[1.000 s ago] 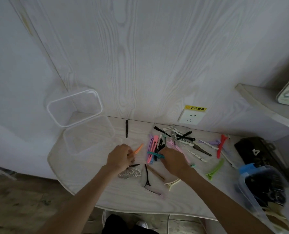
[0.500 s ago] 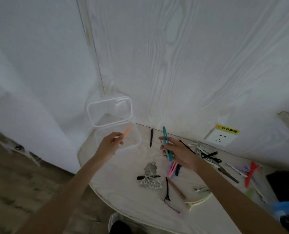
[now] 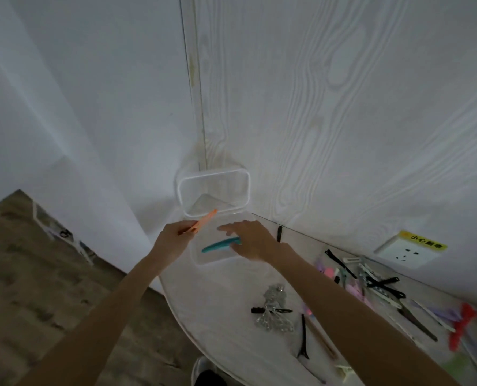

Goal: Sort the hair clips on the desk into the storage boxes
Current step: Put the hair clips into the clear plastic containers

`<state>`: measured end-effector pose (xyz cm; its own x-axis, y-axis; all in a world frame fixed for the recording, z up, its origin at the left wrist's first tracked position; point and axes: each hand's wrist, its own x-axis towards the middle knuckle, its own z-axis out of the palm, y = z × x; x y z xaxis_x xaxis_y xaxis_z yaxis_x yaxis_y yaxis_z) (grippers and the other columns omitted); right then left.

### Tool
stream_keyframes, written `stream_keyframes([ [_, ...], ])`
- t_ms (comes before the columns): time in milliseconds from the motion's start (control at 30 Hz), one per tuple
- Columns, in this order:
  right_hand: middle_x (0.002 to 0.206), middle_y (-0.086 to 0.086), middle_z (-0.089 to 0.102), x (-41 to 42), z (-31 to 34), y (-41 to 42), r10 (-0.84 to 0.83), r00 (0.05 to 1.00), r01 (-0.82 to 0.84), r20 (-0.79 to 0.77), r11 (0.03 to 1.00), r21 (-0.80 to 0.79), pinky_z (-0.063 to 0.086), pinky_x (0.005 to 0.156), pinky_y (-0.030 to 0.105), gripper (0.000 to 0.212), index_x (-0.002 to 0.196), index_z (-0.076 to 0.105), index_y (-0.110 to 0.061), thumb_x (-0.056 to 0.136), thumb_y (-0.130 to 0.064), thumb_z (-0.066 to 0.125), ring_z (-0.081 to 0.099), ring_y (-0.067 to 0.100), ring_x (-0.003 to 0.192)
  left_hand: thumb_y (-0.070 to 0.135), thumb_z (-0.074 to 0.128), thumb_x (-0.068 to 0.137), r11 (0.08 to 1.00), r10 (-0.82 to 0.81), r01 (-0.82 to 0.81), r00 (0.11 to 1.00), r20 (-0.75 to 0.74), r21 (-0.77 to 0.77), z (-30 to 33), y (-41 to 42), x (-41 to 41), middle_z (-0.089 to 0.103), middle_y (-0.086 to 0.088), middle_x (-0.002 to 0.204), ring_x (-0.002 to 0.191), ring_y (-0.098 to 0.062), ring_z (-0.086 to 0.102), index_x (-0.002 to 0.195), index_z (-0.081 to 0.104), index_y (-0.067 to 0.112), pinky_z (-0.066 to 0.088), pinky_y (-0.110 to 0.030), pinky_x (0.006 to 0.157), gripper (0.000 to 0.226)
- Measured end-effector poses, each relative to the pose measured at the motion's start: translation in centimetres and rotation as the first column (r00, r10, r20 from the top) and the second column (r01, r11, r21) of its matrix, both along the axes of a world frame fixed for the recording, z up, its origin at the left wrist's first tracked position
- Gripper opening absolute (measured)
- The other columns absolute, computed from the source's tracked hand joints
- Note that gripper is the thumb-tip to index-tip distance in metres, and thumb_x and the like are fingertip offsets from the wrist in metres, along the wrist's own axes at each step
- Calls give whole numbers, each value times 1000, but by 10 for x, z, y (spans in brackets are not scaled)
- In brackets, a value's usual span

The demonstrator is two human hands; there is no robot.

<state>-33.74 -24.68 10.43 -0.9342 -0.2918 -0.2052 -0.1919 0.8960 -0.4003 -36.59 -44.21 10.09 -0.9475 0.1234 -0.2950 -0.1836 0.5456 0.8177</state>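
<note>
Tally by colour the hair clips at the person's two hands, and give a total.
Orange: 1, the orange clip pinched in the left hand.
Teal: 1, the teal clip at the right hand, over the clear box.
Total: 2

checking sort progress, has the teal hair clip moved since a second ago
Yes. The teal plastic hair clip went from the clip pile by the white wall socket leftward to the clear plastic storage box, at the right hand.
</note>
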Motion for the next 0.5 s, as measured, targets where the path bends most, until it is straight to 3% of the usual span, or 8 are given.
stream_keyframes([
  [67, 129, -4, 56, 4, 2, 13, -80, 995, 84, 57, 994, -76, 38, 99, 29, 45, 131, 46, -30, 89, -14, 49, 51, 14, 116, 17, 55, 80, 995, -84, 83, 996, -23, -48, 5, 4, 1, 65, -3, 93, 90, -22, 59, 105, 70, 17, 38, -29, 79, 29],
  [200, 112, -3, 63, 24, 8, 58, -263, 964, 251, -27, 941, -226, 44, 85, 23, 29, 114, 61, -26, 91, -13, 49, 57, 10, 93, 28, 41, 72, 942, -291, 281, 956, -30, -182, 7, 27, 1, 70, -12, 102, 95, -27, 63, 100, 69, 16, 40, -27, 73, 42],
  [267, 108, -3, 64, 41, 9, 86, -334, 941, 318, -43, 923, -215, 40, 76, 19, 27, 111, 63, -23, 92, -12, 47, 54, 8, 86, 25, 48, 85, 910, -328, 317, 945, 7, -267, 4, 40, 2, 64, -9, 122, 113, -24, 58, 114, 64, 16, 42, -28, 90, 34],
  [333, 109, -2, 64, 61, 4, 116, -364, 931, 355, -41, 925, -136, 41, 78, 19, 30, 111, 63, -23, 92, -8, 44, 53, 7, 86, 25, 59, 86, 883, -330, 290, 943, -47, -369, -2, 50, 7, 55, -5, 135, 126, -22, 49, 128, 55, 15, 35, -29, 104, 43],
  [433, 128, 1, 55, 94, -11, 146, -286, 954, 285, 87, 958, 28, 39, 101, 29, 50, 124, 55, -22, 83, 6, 43, 50, 13, 113, 24, 61, 86, 909, -329, 228, 906, -266, -348, 0, 72, 26, 61, -2, 126, 119, -21, 53, 122, 60, 18, 39, -30, 101, 36],
  [500, 147, 1, 37, 113, -23, 152, -152, 968, 119, 199, 978, 171, 26, 113, 33, 67, 137, 40, -24, 78, 4, 50, 31, 15, 136, 19, 57, 87, 891, -420, 323, 855, -305, -319, 4, 92, 41, 64, 3, 117, 109, -16, 57, 116, 63, 22, 44, -29, 96, 29],
])
